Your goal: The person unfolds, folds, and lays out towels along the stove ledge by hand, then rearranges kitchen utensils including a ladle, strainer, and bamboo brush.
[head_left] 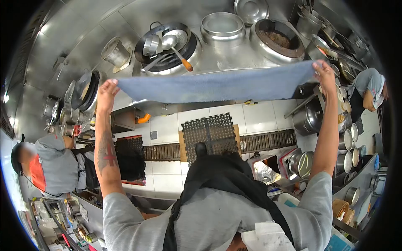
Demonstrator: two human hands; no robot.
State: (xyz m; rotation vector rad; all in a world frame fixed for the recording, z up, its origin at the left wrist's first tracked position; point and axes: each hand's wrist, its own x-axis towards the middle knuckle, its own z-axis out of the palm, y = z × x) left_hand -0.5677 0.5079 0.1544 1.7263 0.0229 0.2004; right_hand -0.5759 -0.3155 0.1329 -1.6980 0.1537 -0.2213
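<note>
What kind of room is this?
It looks like a restaurant kitchen: there are woks set along a steel counter, a ladle with a wooden handle, and a drain grate in the tiled floor.

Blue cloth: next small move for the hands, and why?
Probably bring the left hand in toward the right hand, folding the blue cloth in half. Each hand pinches one end, and the cloth is spread wide between them with no fold across its middle visible.
</note>
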